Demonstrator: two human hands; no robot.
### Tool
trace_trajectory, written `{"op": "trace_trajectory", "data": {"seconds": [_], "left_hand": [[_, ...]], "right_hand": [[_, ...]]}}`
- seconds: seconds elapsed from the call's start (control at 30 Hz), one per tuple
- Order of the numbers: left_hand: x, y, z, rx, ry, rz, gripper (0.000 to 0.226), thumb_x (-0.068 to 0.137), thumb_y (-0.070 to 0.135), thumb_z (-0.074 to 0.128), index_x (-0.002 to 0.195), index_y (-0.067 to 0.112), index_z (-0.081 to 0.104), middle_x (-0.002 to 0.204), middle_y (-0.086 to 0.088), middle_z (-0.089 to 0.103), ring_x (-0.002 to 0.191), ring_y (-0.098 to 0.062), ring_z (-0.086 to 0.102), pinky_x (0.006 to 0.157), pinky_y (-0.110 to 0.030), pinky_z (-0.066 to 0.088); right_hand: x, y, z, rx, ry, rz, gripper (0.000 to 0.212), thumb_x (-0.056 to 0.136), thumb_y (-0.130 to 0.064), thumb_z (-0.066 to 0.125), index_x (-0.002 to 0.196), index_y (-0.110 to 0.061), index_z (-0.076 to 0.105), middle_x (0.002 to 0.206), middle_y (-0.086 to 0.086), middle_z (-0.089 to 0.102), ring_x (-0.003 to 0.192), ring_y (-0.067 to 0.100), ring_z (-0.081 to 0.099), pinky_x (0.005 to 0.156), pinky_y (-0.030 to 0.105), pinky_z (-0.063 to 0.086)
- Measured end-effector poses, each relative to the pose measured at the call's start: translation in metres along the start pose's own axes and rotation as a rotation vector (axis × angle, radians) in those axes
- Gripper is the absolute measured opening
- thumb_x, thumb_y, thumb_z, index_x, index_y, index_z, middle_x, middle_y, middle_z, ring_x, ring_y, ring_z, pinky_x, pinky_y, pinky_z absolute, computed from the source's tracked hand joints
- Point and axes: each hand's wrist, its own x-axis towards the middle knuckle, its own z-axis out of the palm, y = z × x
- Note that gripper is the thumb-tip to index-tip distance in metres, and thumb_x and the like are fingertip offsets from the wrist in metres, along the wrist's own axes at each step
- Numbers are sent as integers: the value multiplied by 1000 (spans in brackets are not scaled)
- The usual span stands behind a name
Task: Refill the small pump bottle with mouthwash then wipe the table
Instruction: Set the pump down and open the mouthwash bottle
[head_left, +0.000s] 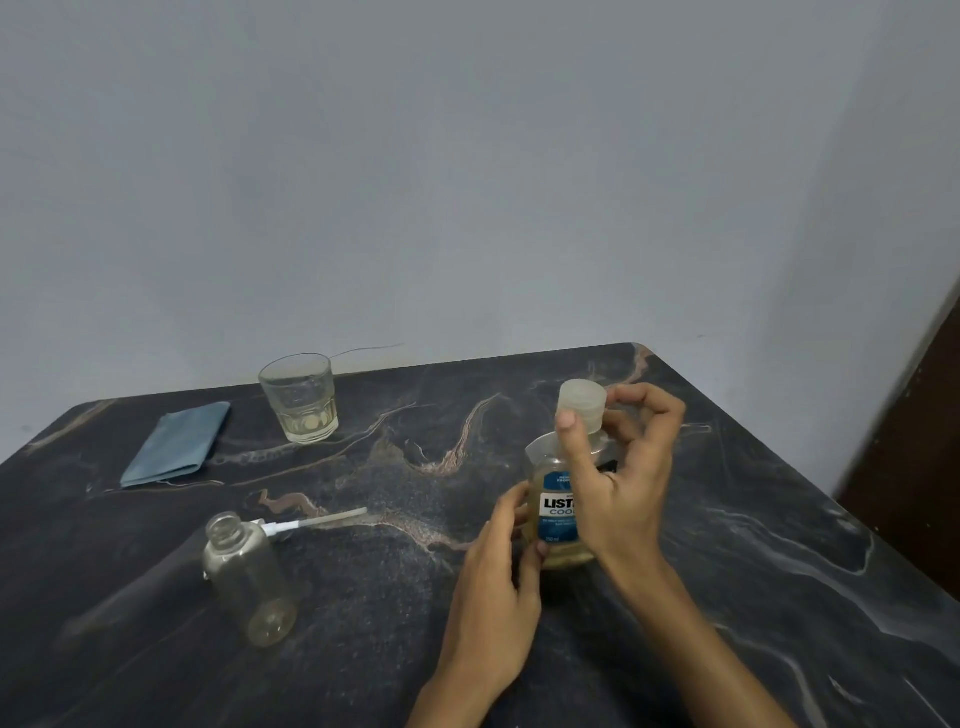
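The Listerine bottle (558, 512) is held upright on the table (753, 545), its base gripped by the left hand (498, 587). Its clear cap (583, 399) is pinched by the right hand (621, 467), thumb and fingers clamped round it.

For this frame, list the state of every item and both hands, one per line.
Mouthwash bottle: upright on the table, cap on.
Cap: on the mouthwash bottle, gripped.
Small pump bottle: upright, open, pump removed.
Pump: lying on the table behind the small bottle.
Glass: upright, a little pale liquid inside.
Blue cloth: folded, lying flat.
Left hand: holds the mouthwash bottle's body.
Right hand: grips the cap.
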Motion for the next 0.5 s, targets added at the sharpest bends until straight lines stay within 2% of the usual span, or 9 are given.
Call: {"op": "trace_trajectory", "data": {"seconds": [0.1,0.17,0.23,0.3,0.4,0.5], "left_hand": [[0,-1,-1,4,7,7,58,93,10,54,127,54,37,119,24,58,113,6,54,94,-26,50],[-1,-1,0,12,1,0,56,93,11,54,128,52,37,120,22,57,115,5,52,95,-29,50],[-1,-1,0,18,-4,-8,56,93,12,54,128,52,36,121,21,57,116,3,52,96,-31,50],[-1,-1,0,22,-11,-17,55,94,14,53,128,53,34,122,21,56,117,0,52,97,-33,49],[-2,1,0,30,-13,-22,55,94,16,53,127,55,33,122,23,55,117,1,52,97,-32,49],[-2,2,0,33,-11,-21,56,94,15,53,125,58,33,121,25,55,116,1,51,97,-32,49]], "right_hand": [[-2,2,1,36,1,16,32,90,-39,51,118,-49,38,108,-24,56,91,8,64,71,25,53],[-2,2,0,36,-15,7,39,91,-40,49,127,-40,35,110,-23,57,90,9,64,71,23,53],[-1,1,0,5,-39,2,50,88,-42,55,131,-40,30,115,-23,53,89,11,64,71,25,52],[-1,0,0,-19,-47,-3,57,84,-37,62,130,-41,28,116,-24,48,87,11,63,72,26,51],[-2,0,-1,-35,-30,1,53,83,-34,65,121,-42,30,111,-16,49,91,16,62,75,31,52],[-2,-2,0,-2,-8,-8,47,86,-34,62,119,-45,32,111,-22,52,99,11,60,83,22,49]]}}
